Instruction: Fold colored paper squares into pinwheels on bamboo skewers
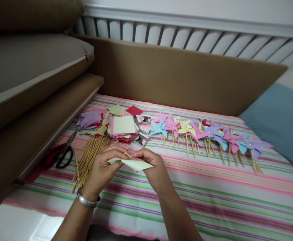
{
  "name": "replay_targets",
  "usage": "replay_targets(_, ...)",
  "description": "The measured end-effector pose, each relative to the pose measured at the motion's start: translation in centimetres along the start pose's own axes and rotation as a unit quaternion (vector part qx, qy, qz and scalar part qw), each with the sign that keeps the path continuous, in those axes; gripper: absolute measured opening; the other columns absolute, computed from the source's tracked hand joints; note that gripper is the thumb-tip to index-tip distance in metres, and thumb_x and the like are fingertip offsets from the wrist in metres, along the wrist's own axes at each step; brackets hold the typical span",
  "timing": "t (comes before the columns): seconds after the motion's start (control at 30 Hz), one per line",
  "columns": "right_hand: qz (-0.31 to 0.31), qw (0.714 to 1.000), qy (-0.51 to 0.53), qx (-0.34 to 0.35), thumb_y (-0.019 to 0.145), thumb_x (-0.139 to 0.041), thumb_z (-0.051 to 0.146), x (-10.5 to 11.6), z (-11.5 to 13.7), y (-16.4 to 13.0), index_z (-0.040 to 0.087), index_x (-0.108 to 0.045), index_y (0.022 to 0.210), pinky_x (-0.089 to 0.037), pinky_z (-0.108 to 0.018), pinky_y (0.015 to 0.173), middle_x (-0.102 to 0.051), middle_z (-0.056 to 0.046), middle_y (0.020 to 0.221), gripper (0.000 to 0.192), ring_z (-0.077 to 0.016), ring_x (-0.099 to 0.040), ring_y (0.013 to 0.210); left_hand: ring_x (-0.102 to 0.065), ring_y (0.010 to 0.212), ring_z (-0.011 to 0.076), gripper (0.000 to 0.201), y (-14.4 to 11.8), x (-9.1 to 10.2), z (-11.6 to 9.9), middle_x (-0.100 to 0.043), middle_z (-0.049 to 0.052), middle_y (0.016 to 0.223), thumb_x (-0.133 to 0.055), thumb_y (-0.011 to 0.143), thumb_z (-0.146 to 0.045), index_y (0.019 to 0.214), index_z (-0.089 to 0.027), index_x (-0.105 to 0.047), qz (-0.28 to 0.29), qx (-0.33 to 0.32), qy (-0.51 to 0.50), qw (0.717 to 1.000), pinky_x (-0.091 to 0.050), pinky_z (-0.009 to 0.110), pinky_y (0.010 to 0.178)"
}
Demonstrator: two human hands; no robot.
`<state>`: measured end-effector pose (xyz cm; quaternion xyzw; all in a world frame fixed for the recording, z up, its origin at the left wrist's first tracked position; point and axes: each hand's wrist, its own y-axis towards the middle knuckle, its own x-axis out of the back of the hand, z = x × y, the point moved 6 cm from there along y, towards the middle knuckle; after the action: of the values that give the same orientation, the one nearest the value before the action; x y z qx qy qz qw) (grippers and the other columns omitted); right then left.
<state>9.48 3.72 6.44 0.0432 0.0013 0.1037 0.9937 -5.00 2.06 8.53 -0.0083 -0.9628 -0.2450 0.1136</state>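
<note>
Both hands' fingers (116, 157) clamp folded paper (133, 164) before sticks (88, 157), pinwheels (206, 134).

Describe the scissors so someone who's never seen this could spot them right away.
Start at the striped cloth and follow it to its left edge, beside the brown cushions. The scissors lie there, left of the bundle of wooden sticks. They are the only thing with red and black loop handles.

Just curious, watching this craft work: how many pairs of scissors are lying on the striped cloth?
1. The black-and-red-handled metal scissors lie at the left edge of the striped cloth, beside the wooden sticks. More may hide under paper.
</note>
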Motion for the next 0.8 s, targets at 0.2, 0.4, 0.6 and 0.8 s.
replay_targets(0.2, -0.007, 0.998, -0.043, 0.053, 0.067, -0.068, 0.019, -0.1, 1.1, -0.2, 0.021, -0.070, 0.072, -0.045, -0.026, 0.066, -0.064, -0.001, 0.073, 0.005, -0.0155, -0.060, 0.071, -0.064, 0.080, 0.0178, 0.005, -0.2, 0.0, 0.4, -0.070, 0.002, 0.079, -0.067, 0.073, -0.018, 0.072, -0.022, -0.069, 0.001, 0.006, -0.007, 1.000, -0.030, 0.046, 0.104)
replay_targets(0.4, -0.018, 0.994, -0.067, 0.083, 0.071, -0.066, 0.018, -0.3, 1.1, -0.3, 0.021, -0.072, 0.075, -0.045, -0.026, 0.066, -0.063, -0.002, 0.072, 0.008, -0.0154, -0.060, 0.070, -0.065, 0.078, 0.0180, 0.006, -0.3, 0.4, 0.7, -0.071, 0.001, 0.076, -0.067, 0.073, -0.019, 0.068, -0.022, -0.067, -0.016, 0.018, -0.008, 1.000, -0.028, 0.049, 0.105)
replay_targets(0.6, -0.024, 0.993, -0.054, 0.099, 0.072, -0.062, 0.012, -0.5, 1.3, -0.3, 0.022, -0.072, 0.075, -0.047, -0.025, 0.068, -0.064, -0.002, 0.074, 0.015, -0.0152, -0.061, 0.073, -0.065, 0.080, 0.0185, 0.006, -0.5, 0.7, 1.4, -0.071, 0.001, 0.081, -0.065, 0.073, -0.019, 0.070, -0.023, -0.067, -0.015, 0.004, 0.005, 1.000, -0.032, 0.048, 0.105)
replay_targets(0.8, -0.036, 0.994, -0.039, 0.095, 0.070, -0.060, 0.007, -0.6, 1.3, -0.2, 0.023, -0.074, 0.077, -0.048, -0.025, 0.068, -0.066, -0.002, 0.075, 0.022, -0.0154, -0.061, 0.073, -0.066, 0.082, 0.0195, 0.003, -1.0, 1.1, 2.4, -0.071, -0.002, 0.082, -0.067, 0.071, -0.022, 0.070, -0.024, -0.066, -0.032, 0.021, 0.004, 0.999, -0.031, 0.049, 0.107)
